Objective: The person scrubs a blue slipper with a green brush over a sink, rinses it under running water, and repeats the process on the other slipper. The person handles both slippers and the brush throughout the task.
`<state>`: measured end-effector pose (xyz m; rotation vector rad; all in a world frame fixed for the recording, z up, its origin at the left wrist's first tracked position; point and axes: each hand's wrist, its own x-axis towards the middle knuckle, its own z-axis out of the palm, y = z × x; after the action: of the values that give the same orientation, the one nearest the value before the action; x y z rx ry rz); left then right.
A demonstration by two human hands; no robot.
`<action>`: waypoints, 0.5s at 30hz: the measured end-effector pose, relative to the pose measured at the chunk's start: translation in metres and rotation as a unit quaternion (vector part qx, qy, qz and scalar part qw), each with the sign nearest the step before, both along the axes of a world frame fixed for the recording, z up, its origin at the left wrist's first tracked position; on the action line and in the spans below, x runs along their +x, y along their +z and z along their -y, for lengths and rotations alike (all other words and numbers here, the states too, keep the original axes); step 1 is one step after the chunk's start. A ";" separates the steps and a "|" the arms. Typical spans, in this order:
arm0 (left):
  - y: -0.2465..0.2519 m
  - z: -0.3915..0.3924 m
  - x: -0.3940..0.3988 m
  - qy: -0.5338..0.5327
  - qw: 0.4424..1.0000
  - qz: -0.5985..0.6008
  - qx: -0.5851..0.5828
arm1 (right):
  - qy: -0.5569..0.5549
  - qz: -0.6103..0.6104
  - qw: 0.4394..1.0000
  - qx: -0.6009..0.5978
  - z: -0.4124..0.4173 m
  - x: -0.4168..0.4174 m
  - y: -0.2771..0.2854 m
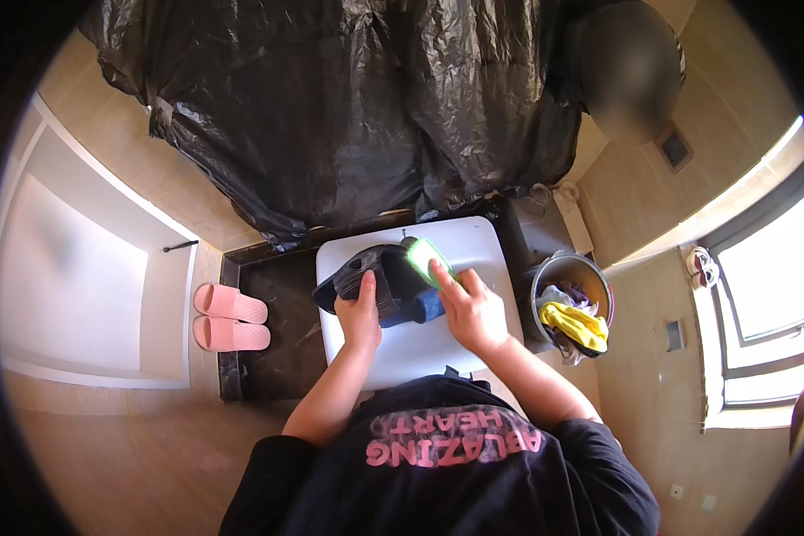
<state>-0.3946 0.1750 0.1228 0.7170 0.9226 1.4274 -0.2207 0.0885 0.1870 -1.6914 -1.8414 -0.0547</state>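
Over a white washbasin (pixel 402 362), my left hand (pixel 360 309) grips a dark slide sandal (pixel 358 268), its thumb lying on the grey patterned strap. My right hand (pixel 472 309) holds a green-rimmed brush (pixel 427 260) with a pale back, close to the sandal's open end; the bristles are hidden. Beneath the sandal, between the hands, a blue item (pixel 431 305) shows; it may be part of another sandal, but I cannot tell.
Pink slides (pixel 231 333) lie side by side left of the basin, on a dark stone counter (pixel 275 335). To the right stands a bucket (pixel 538 301) of clothes with a yellow cloth (pixel 573 326) on top. Black plastic sheeting (pixel 375 114) hangs beyond the basin. A window (pixel 767 281) is at the far right.
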 end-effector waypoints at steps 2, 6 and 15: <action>0.003 0.005 -0.006 -0.022 0.984 -0.158 0.077 | 0.006 0.051 0.997 -0.053 -0.007 0.002 0.019; 0.009 0.013 -0.004 -0.090 0.935 -0.284 0.193 | 0.055 0.145 0.979 -0.134 -0.016 -0.003 0.037; 0.013 0.010 -0.015 -0.082 0.940 -0.264 0.203 | 0.032 0.034 0.992 -0.118 0.008 0.048 0.011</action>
<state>-0.4101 0.1649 0.1357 1.5051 0.9486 1.3082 -0.1724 0.0806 0.1977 -1.8063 -2.0177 0.1404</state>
